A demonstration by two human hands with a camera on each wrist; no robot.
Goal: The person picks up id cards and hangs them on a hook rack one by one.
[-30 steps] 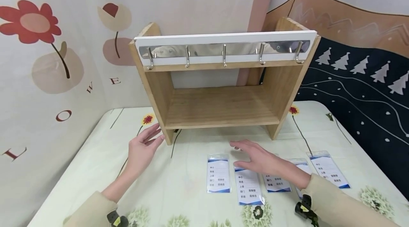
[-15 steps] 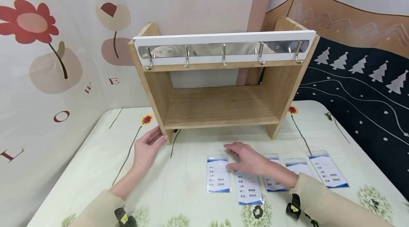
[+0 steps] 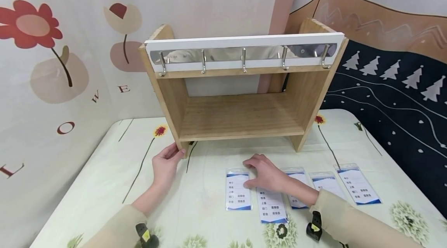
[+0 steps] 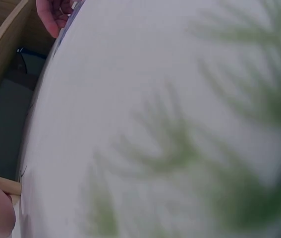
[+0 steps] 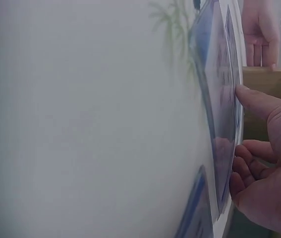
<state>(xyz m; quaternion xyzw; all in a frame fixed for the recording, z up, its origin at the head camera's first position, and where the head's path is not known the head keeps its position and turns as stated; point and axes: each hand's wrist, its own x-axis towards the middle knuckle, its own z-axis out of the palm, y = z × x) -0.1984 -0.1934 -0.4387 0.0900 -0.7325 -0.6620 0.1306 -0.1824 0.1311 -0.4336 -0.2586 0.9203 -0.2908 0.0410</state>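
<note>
A wooden shelf unit stands on the table, a strip of metal hooks along its white top front board. My left hand holds the foot of its left side panel, thumb at the front edge and fingers on the outer side. Over the row of ID badges my right hand hovers low, fingers bent downward and nothing gripped. Its thumb and fingertips overlap the right edge of the leftmost ID badge. The palm partly covers the second ID badge. Badges also show edge-on beside the fingers in the right wrist view.
Three more ID badges lie to the right: one partly under the wrist, a tilted badge and the rightmost badge. A floral tablecloth covers the table. Printed curtains hang behind and at the sides.
My left hand has moved right and closed around the foot of the shelf's left panel. My right hand has shifted left and lower toward the leftmost badge, its fingers bending more.
</note>
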